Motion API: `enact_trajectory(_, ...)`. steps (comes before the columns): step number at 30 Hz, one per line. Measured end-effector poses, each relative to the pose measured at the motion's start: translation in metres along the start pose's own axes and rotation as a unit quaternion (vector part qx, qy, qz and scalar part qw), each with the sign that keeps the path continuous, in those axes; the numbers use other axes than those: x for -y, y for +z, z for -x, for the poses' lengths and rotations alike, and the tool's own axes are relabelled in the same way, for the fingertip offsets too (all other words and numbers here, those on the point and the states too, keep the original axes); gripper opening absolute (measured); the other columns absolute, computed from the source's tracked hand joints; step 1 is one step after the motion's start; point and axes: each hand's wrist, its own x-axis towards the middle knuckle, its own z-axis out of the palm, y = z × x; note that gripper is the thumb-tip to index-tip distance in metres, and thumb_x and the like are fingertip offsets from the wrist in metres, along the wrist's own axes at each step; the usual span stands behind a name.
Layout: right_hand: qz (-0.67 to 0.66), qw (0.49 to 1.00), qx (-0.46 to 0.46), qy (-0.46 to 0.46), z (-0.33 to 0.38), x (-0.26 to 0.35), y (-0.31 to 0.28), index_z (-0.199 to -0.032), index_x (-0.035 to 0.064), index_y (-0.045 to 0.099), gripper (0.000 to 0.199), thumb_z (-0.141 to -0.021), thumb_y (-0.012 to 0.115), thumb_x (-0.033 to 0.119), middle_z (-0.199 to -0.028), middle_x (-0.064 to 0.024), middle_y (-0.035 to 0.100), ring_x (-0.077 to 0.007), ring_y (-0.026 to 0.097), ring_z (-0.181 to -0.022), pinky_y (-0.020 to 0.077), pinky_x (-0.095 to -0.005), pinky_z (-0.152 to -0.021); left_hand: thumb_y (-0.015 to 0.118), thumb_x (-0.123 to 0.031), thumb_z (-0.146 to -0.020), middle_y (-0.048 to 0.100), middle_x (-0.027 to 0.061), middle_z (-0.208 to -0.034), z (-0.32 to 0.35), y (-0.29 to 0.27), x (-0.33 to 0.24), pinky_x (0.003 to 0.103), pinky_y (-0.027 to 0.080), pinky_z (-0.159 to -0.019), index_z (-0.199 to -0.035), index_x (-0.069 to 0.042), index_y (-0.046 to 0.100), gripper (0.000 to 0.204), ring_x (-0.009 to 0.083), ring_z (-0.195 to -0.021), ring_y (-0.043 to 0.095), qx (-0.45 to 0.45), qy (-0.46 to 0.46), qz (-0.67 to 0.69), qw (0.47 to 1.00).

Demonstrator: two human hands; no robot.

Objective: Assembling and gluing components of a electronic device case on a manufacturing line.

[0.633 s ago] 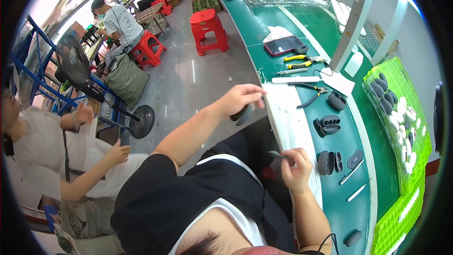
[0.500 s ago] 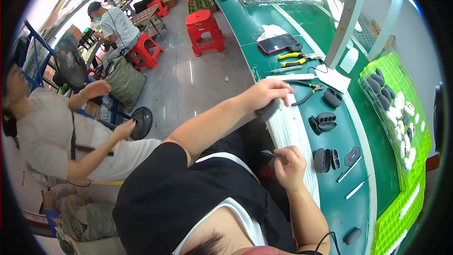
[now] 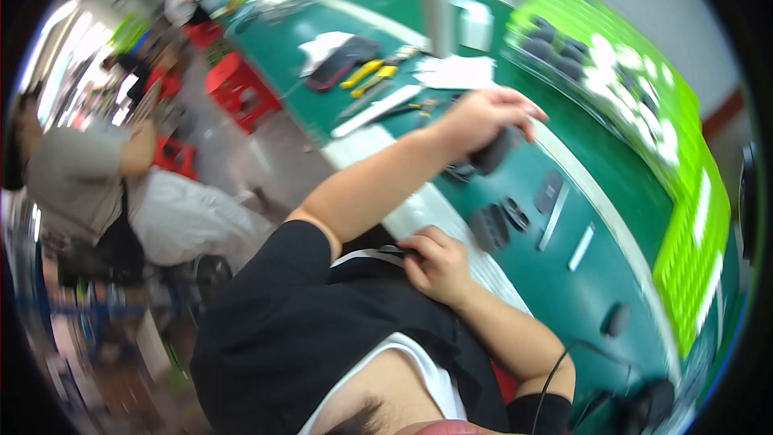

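Note:
My left hand (image 3: 487,117) reaches over the green table (image 3: 555,282), fingers curled round a dark grey rounded case (image 3: 493,155), blurred by motion. My right hand (image 3: 439,264) is close to my body by the table's near edge, its fingers pinched on a thin dark piece whose kind I cannot make out. Between the hands and the far side lie an open dark case (image 3: 489,228), a black insert with two round hollows (image 3: 515,214) and a flat dark plate (image 3: 549,191). A slim metal tool (image 3: 554,219) and a white stick (image 3: 581,246) rest beside them.
A dark oval case (image 3: 617,320) lies nearer on the right. Bright green trays (image 3: 684,258) line the far right, with grey and white pieces in clear plastic. Yellow-handled pliers (image 3: 372,79), a phone (image 3: 342,66) and white paper (image 3: 455,72) lie beyond. A person (image 3: 80,169) stands left, near red stools (image 3: 237,93).
The whole view has swung round. My left hand has carried the dark case from the table's edge to above the table. My right hand has drawn back toward my body.

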Motion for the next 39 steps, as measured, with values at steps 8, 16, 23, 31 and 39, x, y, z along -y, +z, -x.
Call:
enact_trajectory(8, 0.050, 0.997, -0.051, 0.006, -0.006, -0.004, -0.013, -0.076, 0.0063, 0.057, 0.017, -0.060, 0.061, 0.003, -0.072, -0.0067, 0.053, -0.0239, 0.056, -0.061, 0.0459, -0.0325, -0.052, 0.046, -0.017, -0.090, 0.056, 0.0066, -0.072, -0.030, -0.001, 0.017, 0.022, 0.040, -0.045, -0.099, 0.002, 0.056, 0.023, 0.0112, -0.053, 0.049, -0.012, -0.031, 0.116, 0.993)
enact_trajectory(16, 0.091, 0.994, -0.038, -0.048, -0.015, 0.010, -0.022, -0.080, 0.0048, 0.061, 0.026, -0.055, 0.061, -0.001, -0.075, -0.0066, 0.058, -0.0202, 0.057, -0.058, 0.0455, -0.0290, -0.050, 0.049, -0.015, -0.088, 0.058, 0.0050, -0.070, -0.020, -0.029, 0.035, 0.021, 0.043, -0.052, -0.094, 0.000, 0.057, 0.018, 0.0101, -0.059, 0.052, -0.017, -0.084, 0.155, 0.984)
enact_trajectory(23, 0.262, 0.946, -0.187, 0.022, -0.042, 0.020, -0.079, -0.081, 0.0029, 0.062, 0.021, -0.063, 0.057, -0.006, -0.074, -0.0104, 0.059, -0.0210, 0.058, -0.058, 0.0466, -0.0270, -0.049, 0.047, -0.016, -0.089, 0.058, 0.0059, -0.071, -0.006, -0.046, 0.028, 0.021, 0.043, -0.053, -0.092, 0.000, 0.058, 0.019, 0.0107, -0.061, 0.053, -0.021, -0.058, 0.175, 0.983)
enact_trajectory(31, -0.066, 0.861, -0.393, 0.315, -0.011, -0.005, -0.111, -0.088, -0.0018, 0.061, 0.012, -0.076, 0.057, -0.003, -0.079, -0.0048, 0.061, -0.0093, 0.057, -0.064, 0.0457, -0.0206, -0.059, 0.049, -0.018, -0.089, 0.058, 0.0027, -0.073, 0.012, -0.016, 0.046, 0.019, 0.040, -0.059, -0.094, 0.000, 0.058, 0.020, 0.0058, -0.065, 0.050, 0.113, -0.127, 0.038, 0.985)
enact_trajectory(39, 0.221, 0.903, -0.362, 0.072, 0.001, -0.017, -0.107, -0.083, 0.0017, 0.058, 0.016, -0.072, 0.062, -0.010, -0.085, -0.0095, 0.062, -0.0148, 0.060, -0.077, 0.0488, -0.0241, -0.065, 0.050, -0.012, -0.089, 0.059, 0.0033, -0.078, 0.033, 0.004, 0.050, 0.019, 0.041, -0.064, -0.113, 0.000, 0.051, 0.027, 0.0058, -0.070, 0.050, 0.186, -0.112, 0.006, 0.976)
